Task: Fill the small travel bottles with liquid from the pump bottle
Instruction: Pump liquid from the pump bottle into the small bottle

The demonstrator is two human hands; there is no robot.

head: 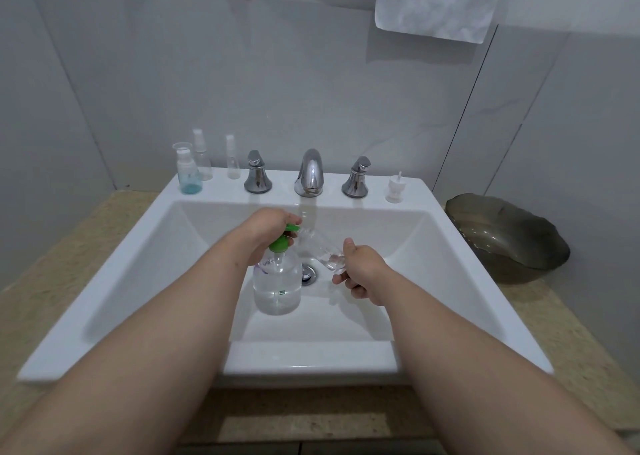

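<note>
Bottles of travel size are lined up on the sink ledge at the upper left of the frame: a blue-tinted bottle [188, 174], a spray bottle [202, 160] just behind it and a slim bottle [233, 162] a little to the right. None of the three is touched.

At the centre, inside the white sink [138, 264], the pump bottle [277, 286] is stood upright beside the drain, roughly a third full of clear liquid. Its green head is gripped by the left hand [268, 227], whose fingers are curled over the top. Just right of the nozzle, a clear travel bottle [317, 246] is held tilted, its mouth brought up to the spout. It is pinched at its base by the right hand [363, 274].

Whether the mouth is truly lined up with the nozzle cannot be told. If it is not, a press would likely send liquid past the narrow opening and down the drain. A hard press could also tip the pump bottle on the sloped basin, and a wet base could slip from the pinch.

Further right, a white pump cap [394, 188] is left on the ledge, and a dark bowl [505, 236] is set on the counter.
</note>
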